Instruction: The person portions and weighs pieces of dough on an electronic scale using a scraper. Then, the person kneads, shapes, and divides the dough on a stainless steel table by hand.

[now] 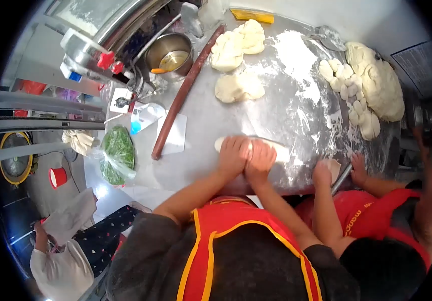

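A pale, elongated piece of dough (pixel 281 151) lies across the metal table near its front edge. My left hand (pixel 233 154) presses on its left part, fingers curled over the top. Right beside it, touching it, my right hand (pixel 261 156) grips the same dough with its fingers closed over it. The dough's two ends stick out on either side; its middle is hidden under my hands. Farther back lie a flattened dough lump (pixel 238 88) and two thicker lumps, the nearer one (pixel 227 51) partly against the other (pixel 251 36).
A long brown rolling pin (pixel 188 93) lies at left, by a metal pot (pixel 170 52) and a bag of greens (pixel 118 153). Flour (pixel 299 60) covers the table's right half. At right, a co-worker's hands (pixel 322 173) handle dough and a rod, near a large dough mass (pixel 381 88).
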{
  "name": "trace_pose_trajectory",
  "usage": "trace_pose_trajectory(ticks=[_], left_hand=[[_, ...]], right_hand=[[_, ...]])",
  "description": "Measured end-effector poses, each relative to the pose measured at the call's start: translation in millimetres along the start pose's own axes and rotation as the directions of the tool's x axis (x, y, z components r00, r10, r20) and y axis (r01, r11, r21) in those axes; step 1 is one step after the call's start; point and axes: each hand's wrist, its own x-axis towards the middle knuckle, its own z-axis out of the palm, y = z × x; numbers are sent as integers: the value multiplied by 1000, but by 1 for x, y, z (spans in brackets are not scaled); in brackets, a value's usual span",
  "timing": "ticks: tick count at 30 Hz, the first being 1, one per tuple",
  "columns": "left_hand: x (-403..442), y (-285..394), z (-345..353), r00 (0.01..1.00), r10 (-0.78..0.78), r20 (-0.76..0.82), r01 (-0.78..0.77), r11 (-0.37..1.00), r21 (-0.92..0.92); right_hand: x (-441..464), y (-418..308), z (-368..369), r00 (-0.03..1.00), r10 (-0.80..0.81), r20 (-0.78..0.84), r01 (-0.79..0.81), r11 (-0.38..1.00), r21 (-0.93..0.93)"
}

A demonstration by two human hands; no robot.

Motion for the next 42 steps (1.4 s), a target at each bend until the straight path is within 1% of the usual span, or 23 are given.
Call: trace_pose_trajectory(ticks=[2, 3, 6, 7, 10, 11, 13, 14, 16, 17, 18, 20, 23, 26, 29, 32, 34, 35, 37, 38, 40, 41, 42], left_hand=[[1, -11, 14, 994, 54, -94, -45, 994, 95], [13, -21, 23, 996, 47, -78, -39, 993, 108], [57, -34, 26, 998, -43, 38, 38, 991, 125], [69, -38, 33, 994, -76, 81, 56, 973, 224], [96, -51, 51, 992, -119, -47, 125, 981, 145], [99, -54, 52, 994, -106, -28, 108, 990, 88], [90, -55, 38, 997, 69, -27, -69, 998, -4], [86, -60, 29, 987, 162, -21, -163, 985, -51], [99, -57, -12, 993, 87, -79, -76, 988, 136], [108, -72, -12, 999, -5, -42, 10, 993, 120], [119, -82, -20, 999, -23, 32, 19, 991, 131], [140, -85, -24, 966, -86, 243, 38, 980, 194], [166, -102, -14, 953, -108, 282, 75, 989, 125], [185, -113, -9, 961, -111, 254, 129, 990, -55], [223, -75, -51, 869, -172, 464, 252, 961, -117], [234, -69, -30, 945, 12, 328, 54, 980, -193], [224, -83, -4, 934, 113, 338, 13, 937, -349], [222, -91, 10, 928, 167, 333, -8, 903, -430], [231, -110, 12, 981, 146, 128, -124, 978, -167], [237, -123, 10, 985, 168, 29, -167, 986, -23], [241, -134, -3, 991, 118, -65, -104, 975, 196], [239, -148, 2, 984, 160, -77, -136, 959, 247], [233, -156, 10, 976, 198, -90, -163, 940, 300]], right_hand=[[2, 5, 23, 985, -41, -168, 48, 998, 38], [17, 9, 28, 977, -82, -194, 70, 995, -71], [63, 20, 34, 1000, -12, 26, 15, 993, -121], [80, 21, 36, 1000, -3, 4, 4, 996, -90], [114, 25, 44, 997, 63, -32, -66, 994, -85], [111, 25, 41, 996, 86, 6, -85, 995, -55], [113, 25, 37, 990, 123, 74, -123, 992, 3], [105, 26, 31, 996, 69, 49, -72, 996, 56], [67, 24, 14, 1000, -30, -9, 31, 988, 148], [49, 17, 4, 998, -45, -49, 53, 982, 180], [34, 10, -7, 994, -66, -92, 84, 975, 208], [9, 0, -18, 994, -48, -97, 66, 979, 193], [-10, -7, -24, 999, -34, -40, 40, 986, 161], [-13, -10, -24, 998, -15, -56, 25, 984, 179], [-12, -15, -27, 999, 28, -30, -22, 980, 197], [-4, -14, -26, 997, 68, -21, -61, 971, 230], [-1, -18, -35, 994, 104, -16, -95, 959, 268], [2, -23, -40, 983, 181, -26, -165, 941, 297], [2, -23, -44, 983, 182, -4, -175, 950, 258], [0, -24, -43, 981, 196, 1, -191, 952, 241], [3, -29, -38, 983, 178, -46, -167, 968, 189], [3, -29, -37, 983, 174, -52, -164, 973, 160], [6, -26, -35, 981, 191, -23, -184, 969, 162]])
